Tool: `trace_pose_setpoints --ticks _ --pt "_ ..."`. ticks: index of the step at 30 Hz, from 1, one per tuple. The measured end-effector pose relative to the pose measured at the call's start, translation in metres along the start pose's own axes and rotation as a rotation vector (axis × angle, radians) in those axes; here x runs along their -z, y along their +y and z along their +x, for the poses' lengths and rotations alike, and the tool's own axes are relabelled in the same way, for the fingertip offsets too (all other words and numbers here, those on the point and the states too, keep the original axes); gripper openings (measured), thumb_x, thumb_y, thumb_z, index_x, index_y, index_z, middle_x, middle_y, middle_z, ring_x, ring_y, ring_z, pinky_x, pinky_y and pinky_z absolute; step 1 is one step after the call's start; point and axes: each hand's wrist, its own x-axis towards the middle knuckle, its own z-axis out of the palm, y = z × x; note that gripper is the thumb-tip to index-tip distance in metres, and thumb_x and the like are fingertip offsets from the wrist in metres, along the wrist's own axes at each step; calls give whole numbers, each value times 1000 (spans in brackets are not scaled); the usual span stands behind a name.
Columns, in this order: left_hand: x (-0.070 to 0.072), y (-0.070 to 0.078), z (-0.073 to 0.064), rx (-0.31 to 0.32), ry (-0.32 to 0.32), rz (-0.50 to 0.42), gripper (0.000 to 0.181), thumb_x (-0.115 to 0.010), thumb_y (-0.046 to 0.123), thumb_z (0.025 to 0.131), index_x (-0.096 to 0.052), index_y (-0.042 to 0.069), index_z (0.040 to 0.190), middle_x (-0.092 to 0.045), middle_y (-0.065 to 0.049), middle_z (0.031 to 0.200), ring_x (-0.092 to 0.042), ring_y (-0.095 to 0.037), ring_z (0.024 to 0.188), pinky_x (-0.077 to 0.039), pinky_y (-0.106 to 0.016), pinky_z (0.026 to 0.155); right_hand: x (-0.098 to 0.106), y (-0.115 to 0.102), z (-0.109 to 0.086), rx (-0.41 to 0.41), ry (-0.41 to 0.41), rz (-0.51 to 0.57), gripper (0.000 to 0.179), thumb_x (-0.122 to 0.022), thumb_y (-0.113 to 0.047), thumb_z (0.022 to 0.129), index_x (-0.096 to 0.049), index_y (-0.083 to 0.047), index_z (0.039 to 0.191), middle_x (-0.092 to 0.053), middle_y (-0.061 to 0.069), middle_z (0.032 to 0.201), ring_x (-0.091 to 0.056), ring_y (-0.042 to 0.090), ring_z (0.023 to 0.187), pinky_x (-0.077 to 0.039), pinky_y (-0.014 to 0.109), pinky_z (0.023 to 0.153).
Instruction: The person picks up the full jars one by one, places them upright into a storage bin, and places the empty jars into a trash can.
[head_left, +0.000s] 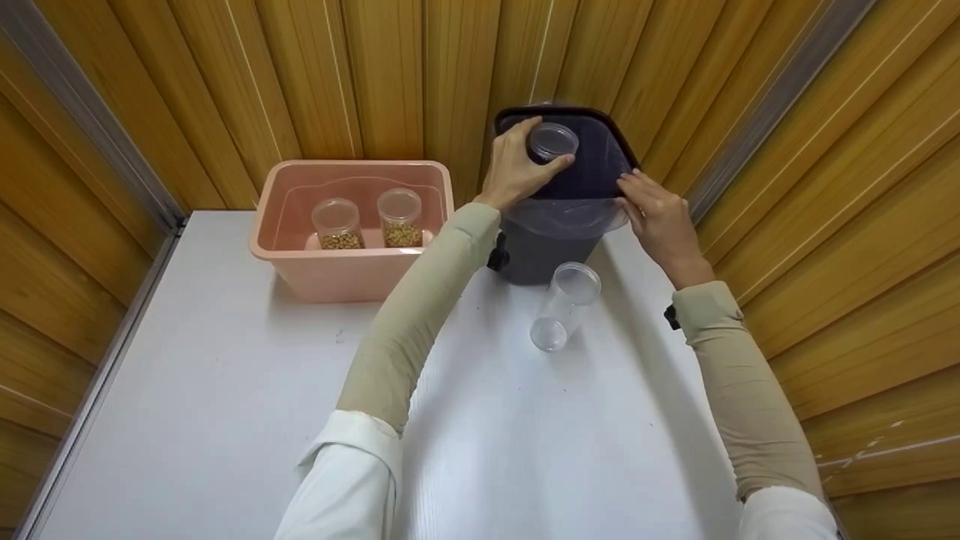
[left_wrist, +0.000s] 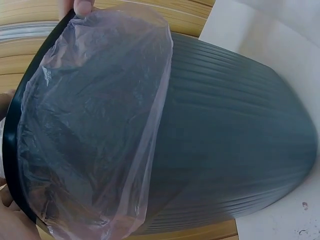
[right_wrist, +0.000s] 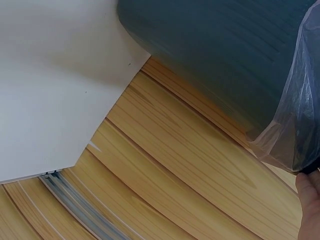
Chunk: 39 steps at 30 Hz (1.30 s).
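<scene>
At the mouth of a dark trash bin (head_left: 551, 251), my left hand (head_left: 517, 165) grips a clear round plastic jar (head_left: 553, 141) around its side, thumb and fingers on opposite sides. The jar's lower part is hidden against the dark inside of the bin. My right hand (head_left: 652, 217) pinches the bin's black rim on the right, fingers over it and thumb outside. A thin translucent bin liner (left_wrist: 100, 110) folds over the rim and hangs down the bin's ribbed outer wall. In the right wrist view, the right thumb (right_wrist: 306, 187) lies at the rim and liner.
Left of the bin, a pink plastic tub (head_left: 337, 277) holds two clear jars partly filled with tan beans (head_left: 403, 234). Another clear jar (head_left: 564, 307) stands on the white table (head_left: 487, 450) in front of the bin. Wood-patterned panels (head_left: 382, 82) enclose the table.
</scene>
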Motion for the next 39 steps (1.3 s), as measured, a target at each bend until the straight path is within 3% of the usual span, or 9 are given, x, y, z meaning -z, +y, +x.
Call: trace_pose_setpoints --ticks 12,26,32,39 --pt "1 1 -1 17 -15 -57 85 -86 44 90 -52 -2 154 -62 -14 152 -59 -22 140 -43 -20 118 -3 2 3 -1 6 5 30 -71 -8 102 -74 4 129 -73 23 132 -67 43 131 -54 59 108" --pt "13 1 -6 34 -39 -33 82 -83 47 92 -53 4 154 -61 -11 153 -55 -21 144 -40 -20 120 -3 2 8 -4 -21 -10 31 -67 -14 106 -73 3 131 -72 22 134 -65 41 134 -54 59 110" --pt "15 3 -13 13 -49 -39 81 -84 47 91 -54 4 154 -61 -10 154 -54 -20 145 -38 -20 121 -3 6 8 -11 -6 -12 29 -69 -11 105 -74 3 130 -73 22 134 -66 41 133 -54 60 109" --pt "22 4 -28 -25 -48 -124 79 -87 41 89 -56 1 151 -62 -12 152 -59 -25 140 -46 -20 115 -4 10 11 -13 6 7 29 -68 -12 106 -74 2 130 -73 21 135 -66 41 133 -53 60 109"
